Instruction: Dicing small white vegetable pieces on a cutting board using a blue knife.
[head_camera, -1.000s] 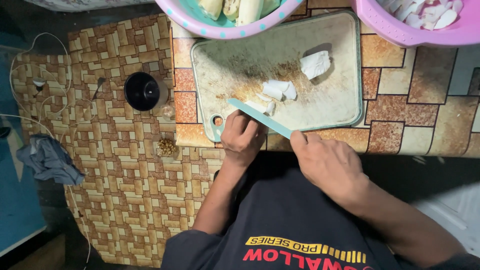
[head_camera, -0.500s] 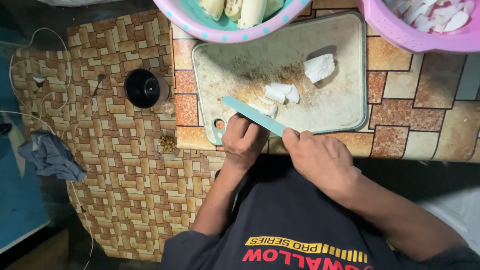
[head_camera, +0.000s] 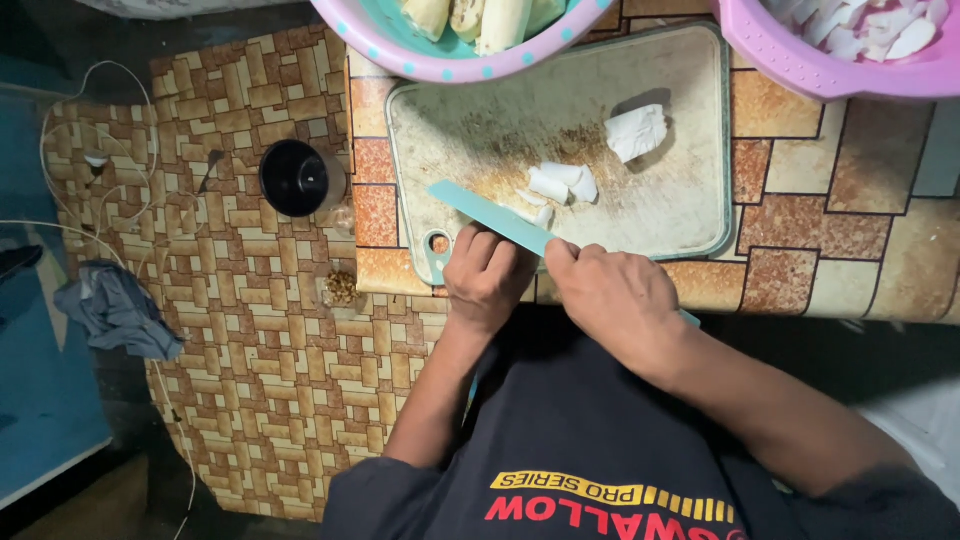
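Our right hand (head_camera: 615, 300) grips the teal knife (head_camera: 490, 215); our left hand (head_camera: 485, 275), curled, pins a white piece (head_camera: 540, 213) on the cutting board (head_camera: 660, 200). The fingertips sit close, so we risk a nick.

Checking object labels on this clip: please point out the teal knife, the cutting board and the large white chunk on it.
teal knife (head_camera: 480, 210), head view, on the flat blade.
cutting board (head_camera: 690, 205), head view, bare surface near the right edge.
large white chunk (head_camera: 636, 131), head view, its middle.

Pretty dim spot, brick-pattern vinyl floor (head_camera: 250, 340) with a loose white cable (head_camera: 60, 150), tiled counter (head_camera: 830, 250).
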